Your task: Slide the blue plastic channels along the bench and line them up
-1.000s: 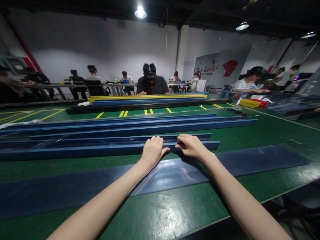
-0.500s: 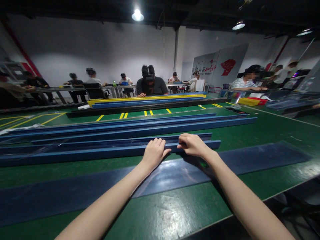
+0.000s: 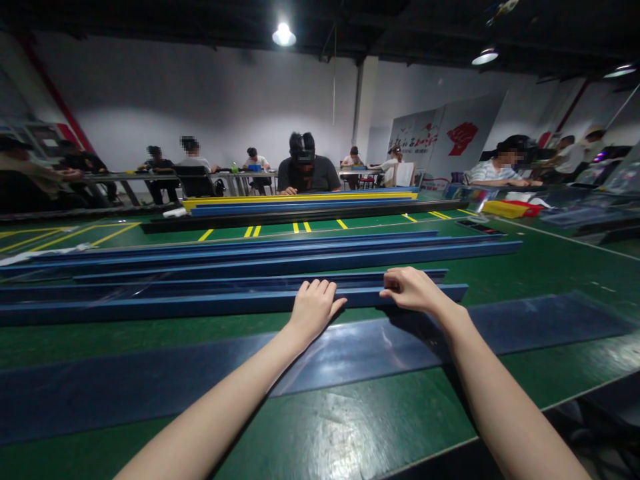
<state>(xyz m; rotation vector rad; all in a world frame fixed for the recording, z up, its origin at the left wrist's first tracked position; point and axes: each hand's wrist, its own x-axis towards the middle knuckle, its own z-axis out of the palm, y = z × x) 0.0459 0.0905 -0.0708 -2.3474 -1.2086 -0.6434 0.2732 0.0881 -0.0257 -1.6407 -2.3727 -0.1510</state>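
A long blue plastic channel (image 3: 225,299) lies lengthwise across the green table in front of me. My left hand (image 3: 314,305) is closed over its near wall, with the fingers bent over the top edge and the thumb on my side. Farther right, near the channel's end, my right hand (image 3: 411,288) curls its fingers and thumb around the same wall. The fingertips of both hands are partly hidden. Closer to me, a flat transparent bluish strip (image 3: 345,357) lies under my forearms.
More blue channels (image 3: 300,257) lie just beyond. Farther back are a yellow channel (image 3: 300,199), a black strip (image 3: 310,217), a phone (image 3: 480,227) and a yellow tray (image 3: 503,209). A co-worker (image 3: 307,170) sits opposite. The green table's (image 3: 350,427) near edge runs at lower right.
My right hand has moved right, and the blue channel's right end has shifted the same way. My left hand has stayed nearly in place. The whole view has shifted slightly.
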